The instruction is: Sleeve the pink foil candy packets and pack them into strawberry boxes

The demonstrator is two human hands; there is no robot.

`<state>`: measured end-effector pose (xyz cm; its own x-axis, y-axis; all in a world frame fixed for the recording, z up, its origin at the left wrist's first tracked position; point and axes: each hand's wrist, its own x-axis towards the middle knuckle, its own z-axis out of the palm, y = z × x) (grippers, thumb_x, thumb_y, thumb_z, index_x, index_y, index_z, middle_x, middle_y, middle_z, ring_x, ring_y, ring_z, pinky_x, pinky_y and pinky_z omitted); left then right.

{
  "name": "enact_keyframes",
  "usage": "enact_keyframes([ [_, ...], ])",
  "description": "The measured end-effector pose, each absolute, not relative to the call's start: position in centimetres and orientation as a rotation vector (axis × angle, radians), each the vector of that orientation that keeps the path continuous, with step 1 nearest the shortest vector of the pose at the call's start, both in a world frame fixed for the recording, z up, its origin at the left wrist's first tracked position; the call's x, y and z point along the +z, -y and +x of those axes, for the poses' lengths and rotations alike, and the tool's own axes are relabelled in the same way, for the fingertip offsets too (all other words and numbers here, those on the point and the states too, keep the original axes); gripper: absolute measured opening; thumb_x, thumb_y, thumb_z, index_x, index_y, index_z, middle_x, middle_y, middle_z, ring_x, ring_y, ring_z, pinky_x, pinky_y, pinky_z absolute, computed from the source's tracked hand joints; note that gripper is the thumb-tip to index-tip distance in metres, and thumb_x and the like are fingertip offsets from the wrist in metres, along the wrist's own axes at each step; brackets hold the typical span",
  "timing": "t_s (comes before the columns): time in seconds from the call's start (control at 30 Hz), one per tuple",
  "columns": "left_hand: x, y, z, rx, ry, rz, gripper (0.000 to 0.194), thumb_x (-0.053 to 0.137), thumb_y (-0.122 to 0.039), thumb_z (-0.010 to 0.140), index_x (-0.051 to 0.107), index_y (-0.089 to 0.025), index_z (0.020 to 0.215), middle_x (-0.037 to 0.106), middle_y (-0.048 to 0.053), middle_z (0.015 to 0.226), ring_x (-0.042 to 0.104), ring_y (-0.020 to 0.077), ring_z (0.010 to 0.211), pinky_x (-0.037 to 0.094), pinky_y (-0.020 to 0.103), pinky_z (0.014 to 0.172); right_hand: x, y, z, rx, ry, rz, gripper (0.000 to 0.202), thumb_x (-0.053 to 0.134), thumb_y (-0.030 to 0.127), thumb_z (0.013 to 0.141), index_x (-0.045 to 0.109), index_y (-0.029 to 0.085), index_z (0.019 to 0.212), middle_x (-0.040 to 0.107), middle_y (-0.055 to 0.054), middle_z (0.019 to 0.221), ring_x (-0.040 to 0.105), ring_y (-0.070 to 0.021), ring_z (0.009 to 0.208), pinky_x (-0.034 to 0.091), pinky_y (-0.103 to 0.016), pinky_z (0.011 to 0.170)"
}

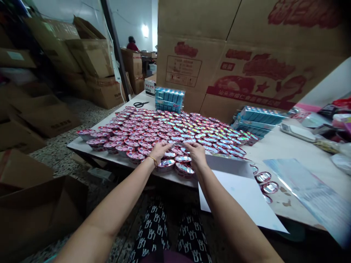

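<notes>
A tall cardboard carton (192, 65) walls off the far side of the desk (296, 153), with blue packs (170, 98) stacked against it and more blue packs (259, 118) farther right. Scissors (140, 104) lie near the far left corner; a flat scale (297, 132) and a clear plastic sheet (307, 190) lie to the right. An open white box (238, 193) sits at the near edge, just beside the right forearm, with loose cups (270, 187) past it. Oval-lidded cups (148, 128) crowd the middle of the desk, lids up, their long axes running mostly left to right in the view. Over their near rows, the left hand (161, 150) and right hand (196, 151) face each other, thumb and fingers of each pinching what looks like thin clear film (179, 143). It stretches crosswise between them; its exact outline is hard to tell.
</notes>
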<state>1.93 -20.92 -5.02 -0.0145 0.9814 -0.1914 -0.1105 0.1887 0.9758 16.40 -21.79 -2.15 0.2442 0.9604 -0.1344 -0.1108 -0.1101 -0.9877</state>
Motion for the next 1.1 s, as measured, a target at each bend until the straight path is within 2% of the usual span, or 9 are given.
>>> enact_keyframes([
  [0.1, -5.0, 20.3, 1.0, 1.086, -1.194, 0.968, 0.043, 0.068, -0.052, 0.054, 0.056, -0.012, 0.064, 0.051, -0.002, 0.059, 0.038, 0.0030, 0.046, 0.022, 0.016, 0.039, -3.2, 21.1, 15.7, 1.131, 0.803, -1.356, 0.022, 0.067, 0.032, 0.050, 0.060, 0.015, 0.063, 0.054, 0.005, 0.049, 0.046, -0.0081, 0.045, 0.028, -0.020, 0.041],
  [0.2, -5.5, 19.4, 0.6, 1.031, -1.211, 1.026, 0.037, 0.073, -0.043, 0.051, 0.056, -0.012, 0.064, 0.048, -0.004, 0.054, 0.037, 0.0031, 0.043, 0.023, 0.016, 0.040, -4.8, 20.5, 15.4, 1.091, 0.749, -1.412, 0.020, 0.064, 0.031, 0.052, 0.060, 0.016, 0.064, 0.052, 0.005, 0.047, 0.046, -0.0096, 0.044, 0.028, -0.020, 0.040],
  [0.33, -6.2, 17.6, 0.5, 0.926, -1.447, 1.298, 0.021, 0.062, -0.032, 0.065, 0.057, -0.013, 0.058, 0.044, -0.005, 0.046, 0.038, 0.0056, 0.043, 0.027, 0.018, 0.043, -6.8, 20.1, 15.3, 0.863, 0.896, -1.578, 0.017, 0.056, 0.033, 0.059, 0.062, 0.017, 0.065, 0.058, 0.002, 0.053, 0.051, -0.0128, 0.050, 0.035, -0.022, 0.046],
  [0.4, -6.2, 16.7, 0.6, 0.800, -1.610, 1.566, 0.019, 0.058, -0.028, 0.068, 0.058, -0.014, 0.055, 0.046, -0.004, 0.045, 0.042, 0.0080, 0.047, 0.030, 0.019, 0.047, -7.4, 20.1, 15.3, 0.698, 1.021, -1.693, 0.017, 0.052, 0.032, 0.062, 0.063, 0.018, 0.064, 0.062, -0.001, 0.058, 0.054, -0.0147, 0.055, 0.038, -0.024, 0.051],
  [0.47, -5.9, 15.9, 0.8, 0.631, -1.736, 1.831, 0.019, 0.057, -0.027, 0.070, 0.060, -0.015, 0.056, 0.053, -0.001, 0.051, 0.050, 0.0117, 0.056, 0.035, 0.021, 0.054, -7.8, 20.2, 15.2, 0.564, 1.133, -1.789, 0.018, 0.050, 0.031, 0.064, 0.063, 0.019, 0.064, 0.065, -0.003, 0.063, 0.056, -0.0168, 0.059, 0.040, -0.026, 0.056],
  [0.57, -5.3, 15.1, 1.3, 0.362, -1.829, 2.053, 0.018, 0.055, -0.030, 0.074, 0.065, -0.017, 0.067, 0.065, 0.007, 0.071, 0.059, 0.0178, 0.072, 0.040, 0.025, 0.063, -8.2, 20.2, 15.0, 0.400, 1.286, -1.910, 0.023, 0.045, 0.029, 0.069, 0.065, 0.019, 0.068, 0.066, -0.009, 0.071, 0.057, -0.0216, 0.068, 0.040, -0.031, 0.063],
  [0.73, -4.9, 14.6, 2.3, 0.127, -1.912, 2.150, 0.024, 0.052, -0.035, 0.077, 0.066, -0.016, 0.083, 0.066, 0.014, 0.092, 0.061, 0.0225, 0.087, 0.043, 0.027, 0.071, -8.9, 20.3, 14.5, 0.223, 1.421, -2.024, 0.031, 0.037, 0.028, 0.075, 0.067, 0.016, 0.077, 0.064, -0.017, 0.083, 0.055, -0.0290, 0.083, 0.038, -0.039, 0.070],
  [1.0, -5.6, 13.9, 2.4, 0.134, -1.918, 2.272, 0.023, 0.055, -0.034, 0.075, 0.065, -0.016, 0.087, 0.063, 0.014, 0.098, 0.059, 0.0248, 0.090, 0.045, 0.031, 0.073, -8.4, 20.2, 14.4, 0.144, 1.514, -2.089, 0.021, 0.047, 0.024, 0.072, 0.067, 0.018, 0.072, 0.063, -0.016, 0.081, 0.054, -0.0276, 0.082, 0.036, -0.039, 0.070],
  [1.1, -5.7, 13.8, 1.9, 0.207, -1.914, 2.275, 0.024, 0.057, -0.032, 0.074, 0.063, -0.017, 0.091, 0.062, 0.011, 0.096, 0.058, 0.0226, 0.089, 0.044, 0.029, 0.074, -7.6, 20.4, 14.6, 0.125, 1.577, -2.113, 0.020, 0.049, 0.025, 0.073, 0.066, 0.017, 0.082, 0.063, -0.015, 0.081, 0.053, -0.0267, 0.082, 0.035, -0.037, 0.069],
])
